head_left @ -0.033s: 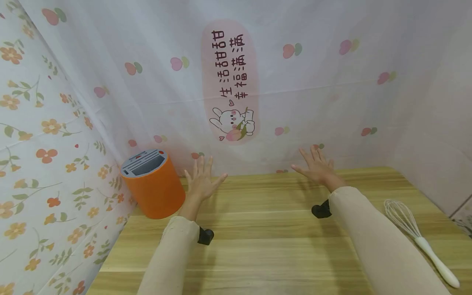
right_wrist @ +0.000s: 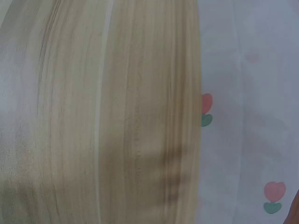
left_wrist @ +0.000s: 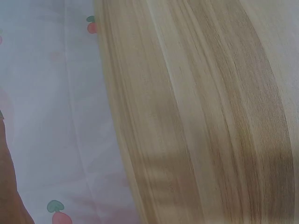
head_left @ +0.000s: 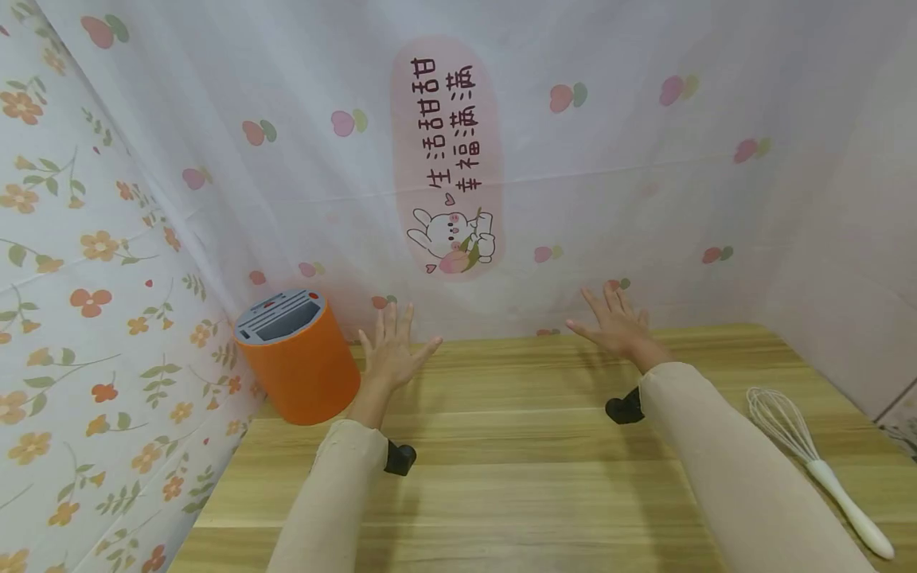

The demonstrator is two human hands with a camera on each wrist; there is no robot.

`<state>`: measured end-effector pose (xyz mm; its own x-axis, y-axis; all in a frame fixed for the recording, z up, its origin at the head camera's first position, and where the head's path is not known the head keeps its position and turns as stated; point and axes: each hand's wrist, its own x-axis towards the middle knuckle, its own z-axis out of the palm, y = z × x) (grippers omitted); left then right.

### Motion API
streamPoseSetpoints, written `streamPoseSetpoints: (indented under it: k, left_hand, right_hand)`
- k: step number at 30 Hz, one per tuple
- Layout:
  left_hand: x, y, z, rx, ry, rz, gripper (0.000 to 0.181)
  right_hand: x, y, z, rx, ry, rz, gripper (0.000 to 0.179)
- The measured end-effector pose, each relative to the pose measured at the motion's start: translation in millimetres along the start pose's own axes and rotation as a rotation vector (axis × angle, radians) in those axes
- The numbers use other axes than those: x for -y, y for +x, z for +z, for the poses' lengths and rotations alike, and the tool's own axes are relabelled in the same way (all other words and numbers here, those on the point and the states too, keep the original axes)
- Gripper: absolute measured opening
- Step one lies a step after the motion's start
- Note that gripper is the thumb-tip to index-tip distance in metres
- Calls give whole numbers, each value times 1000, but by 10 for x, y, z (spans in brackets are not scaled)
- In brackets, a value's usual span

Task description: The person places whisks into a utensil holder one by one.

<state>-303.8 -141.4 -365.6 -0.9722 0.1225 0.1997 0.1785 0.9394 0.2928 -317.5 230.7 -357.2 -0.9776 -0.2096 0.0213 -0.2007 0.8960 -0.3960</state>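
Both hands are held out over the far part of a wooden table [head_left: 494, 477], fingers spread and holding nothing. My left hand [head_left: 391, 358] is just right of an orange cylinder [head_left: 308, 374] with a grey patterned top, apart from it as far as I can tell. Toward the right, my right hand [head_left: 618, 325] is stretched out near the back curtain. A whisk [head_left: 817, 461] with a white handle lies at the table's right side, beside the right forearm. In the wrist views, only slivers of the left hand [left_wrist: 8, 186] and right hand [right_wrist: 293, 212] show at the edges.
A white curtain [head_left: 630, 199] with printed fruit, lettering and a rabbit hangs behind the table's back edge. On the left hangs a floral cloth [head_left: 93, 334], close to the orange cylinder. Black wrist mounts [head_left: 399, 458] stick out from the sleeves.
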Motion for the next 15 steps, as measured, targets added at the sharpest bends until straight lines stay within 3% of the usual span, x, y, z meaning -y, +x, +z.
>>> streamPoseSetpoints:
  k: [6, 10, 13, 15]
  left_hand:
    - [-26, 21, 20, 9, -3, 9, 87]
    - [-29, 21, 25, 57, -7, 15, 86]
    - [-33, -2, -20, 100, -47, 52, 80]
    - [-44, -28, -87, 124, -127, 93, 71]
  right_hand:
    - [-40, -17, 10, 22, 13, -4, 83]
    - [-42, -24, 7, 23, 12, -12, 83]
    - [-22, -12, -33, -10, -4, -61, 81]
    - [11, 10, -77, -29, 23, -124, 78]
